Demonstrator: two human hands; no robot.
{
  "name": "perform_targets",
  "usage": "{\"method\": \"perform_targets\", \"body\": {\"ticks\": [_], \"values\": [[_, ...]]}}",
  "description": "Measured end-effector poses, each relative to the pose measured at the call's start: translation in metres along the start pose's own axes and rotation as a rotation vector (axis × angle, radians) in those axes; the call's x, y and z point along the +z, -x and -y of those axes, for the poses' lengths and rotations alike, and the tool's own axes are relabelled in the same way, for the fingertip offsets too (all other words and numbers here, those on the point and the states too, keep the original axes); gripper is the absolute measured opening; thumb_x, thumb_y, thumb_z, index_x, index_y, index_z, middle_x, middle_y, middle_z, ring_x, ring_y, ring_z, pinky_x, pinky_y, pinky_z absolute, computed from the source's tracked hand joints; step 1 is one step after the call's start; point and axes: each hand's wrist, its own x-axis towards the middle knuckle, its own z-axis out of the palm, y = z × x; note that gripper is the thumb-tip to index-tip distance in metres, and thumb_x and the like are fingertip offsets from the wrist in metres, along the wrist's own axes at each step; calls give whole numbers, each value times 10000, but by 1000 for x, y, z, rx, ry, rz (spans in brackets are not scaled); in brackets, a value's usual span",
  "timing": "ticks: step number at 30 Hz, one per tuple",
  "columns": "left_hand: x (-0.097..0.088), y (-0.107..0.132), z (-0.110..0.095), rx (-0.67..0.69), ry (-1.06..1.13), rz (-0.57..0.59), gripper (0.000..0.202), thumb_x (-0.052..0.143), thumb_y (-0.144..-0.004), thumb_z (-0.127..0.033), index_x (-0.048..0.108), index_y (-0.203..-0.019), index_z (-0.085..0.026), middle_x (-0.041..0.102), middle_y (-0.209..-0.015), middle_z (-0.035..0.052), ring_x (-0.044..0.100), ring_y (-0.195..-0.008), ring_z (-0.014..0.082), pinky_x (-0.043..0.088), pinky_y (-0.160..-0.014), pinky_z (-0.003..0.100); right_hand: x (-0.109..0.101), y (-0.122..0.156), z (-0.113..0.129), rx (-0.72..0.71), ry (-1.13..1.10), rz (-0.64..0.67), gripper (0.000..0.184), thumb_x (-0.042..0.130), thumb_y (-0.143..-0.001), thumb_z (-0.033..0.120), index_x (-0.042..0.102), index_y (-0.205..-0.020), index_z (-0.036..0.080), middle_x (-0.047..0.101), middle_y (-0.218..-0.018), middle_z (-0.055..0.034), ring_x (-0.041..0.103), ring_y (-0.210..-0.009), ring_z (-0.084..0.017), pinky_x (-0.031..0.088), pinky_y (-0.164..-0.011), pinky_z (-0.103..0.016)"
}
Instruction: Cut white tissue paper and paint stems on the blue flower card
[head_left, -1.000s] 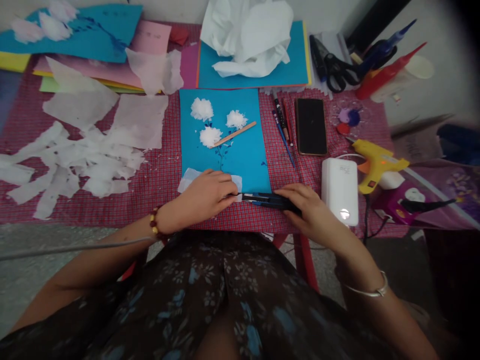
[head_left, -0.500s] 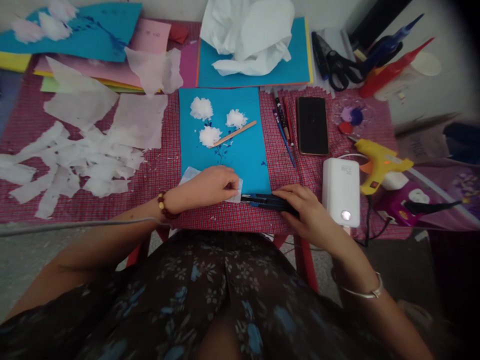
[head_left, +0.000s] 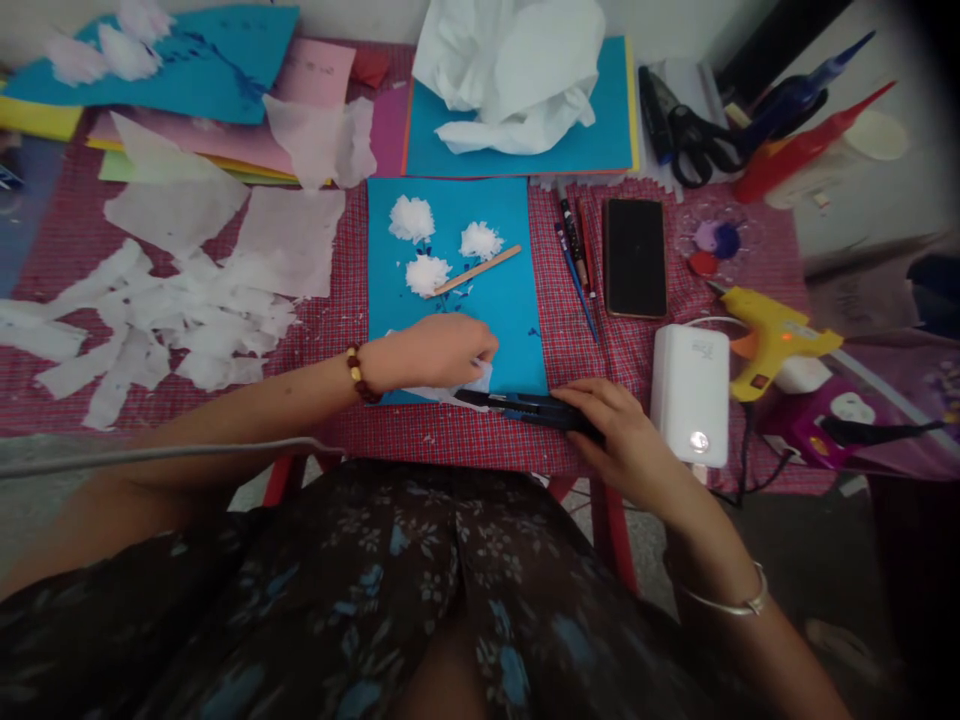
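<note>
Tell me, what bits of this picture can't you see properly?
1. Head view: white tissue piece, mostly hidden under the left hand; its grip cannot be told.
2. Head view: dark tool, back end covered by the right hand holding it; its kind is unclear.
3. Head view: purple object, blurred near the right edge.
4. Head view: crumpled white paper, cut off by the top edge.

Home craft table: paper scraps, glue gun.
</note>
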Motion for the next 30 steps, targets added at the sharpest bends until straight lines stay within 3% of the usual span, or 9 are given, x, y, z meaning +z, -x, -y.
{"method": "perform_targets", "body": {"ticks": [6,9,12,16,19,24,30], "values": [[-5,-6,15,2,37,-63,181,483,-865,-200,626,-756,-181,627,-769,53,554,-717,183,402,-707,330,-1,-6,-6,18,7,-13,459,526,-898,88,539,-1341,208,583,-1275,-145,575,-1180,-300,471,-1042,-539],[-7,1,20,-30,23,-165,192,504,-901,-249,655,-984,-164,658,-989,86,596,-856,198,424,-759,326,-3,-12,-9,23,19,-21,474,525,-881,75,547,-1340,192,588,-1275,-147,579,-1179,-299,469,-1045,-529],[-9,15,10,-45,33,-266,328,563,-933,-366,603,-1179,-154,618,-1171,119,604,-973,221,440,-777,317,-4,-15,-11,27,16,-27,496,528,-866,68,547,-1343,203,590,-1274,-137,582,-1181,-295,466,-1049,-522],[-7,34,-11,57,0,-133,393,702,-868,-465,626,-1106,-162,613,-1082,87,586,-978,239,441,-805,327,-5,-15,-13,33,10,-52,483,523,-873,78,555,-1336,209,601,-1262,-133,587,-1168,-296,472,-1037,-530],[2,42,-20,118,-124,-47,342,762,-831,-404,629,-1030,-160,618,-1061,88,567,-974,253,428,-822,353,-5,-14,-13,40,3,-52,482,525,-874,84,557,-1335,220,603,-1264,-132,589,-1167,-301,472,-1037,-539],[14,44,-18,136,-209,-66,69,613,-924,-236,613,-896,-173,639,-986,77,562,-946,234,421,-853,361,-6,-13,-12,52,-12,-36,509,529,-868,91,542,-1353,247,594,-1282,-126,580,-1192,-308,470,-1042,-554],[11,41,-14,63,-150,-52,177,496,-961,-213,609,-830,-173,642,-886,67,571,-805,197,413,-716,326,-6,-13,-10,59,-16,-36,513,515,-868,82,542,-1346,267,600,-1267,-118,591,-1169,-308,473,-1028,-558]]}}
